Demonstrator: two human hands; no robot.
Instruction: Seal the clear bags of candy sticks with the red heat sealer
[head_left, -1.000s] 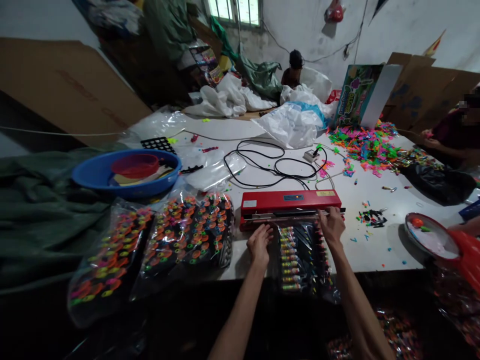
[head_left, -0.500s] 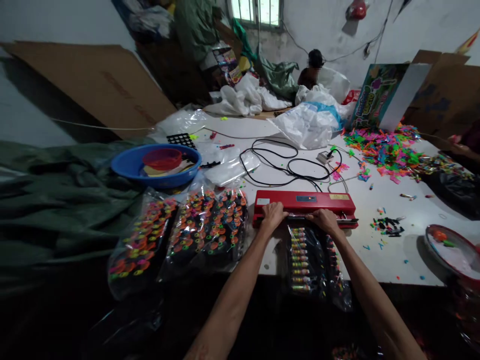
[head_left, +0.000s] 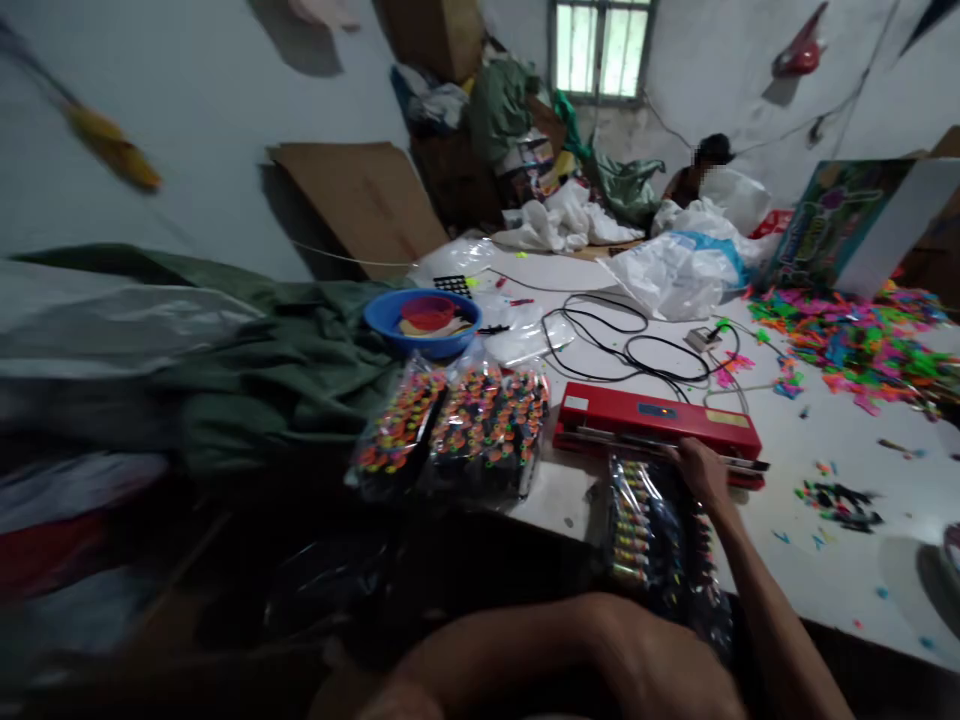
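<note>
My right hand (head_left: 701, 468) is closed at the top right corner of a clear plastic bag (head_left: 660, 520), against the front bar of a red heat sealer (head_left: 660, 410). The fingertips are partly hidden there. Rows of small yellow-banded tubes and black pieces fill the bag, which hangs over the table's front edge. My left hand (head_left: 660, 650) is low in front of my body, below the bag, bent at the wrist and smeared by motion. Its fingers are not visible. Left of the sealer lie filled bags (head_left: 487, 430) of orange and black pieces.
A blue basin (head_left: 424, 340) with a red bowl stands at the back left. Black cable (head_left: 630, 350) loops behind the sealer. Colourful plastic pieces (head_left: 855, 340) are heaped at right, with small black parts (head_left: 840, 503) nearer. Another person (head_left: 682, 185) sits at the far side.
My left hand has left the sealer bar and come down below the bag. The right hand stays at the bar. My view has swung left.
</note>
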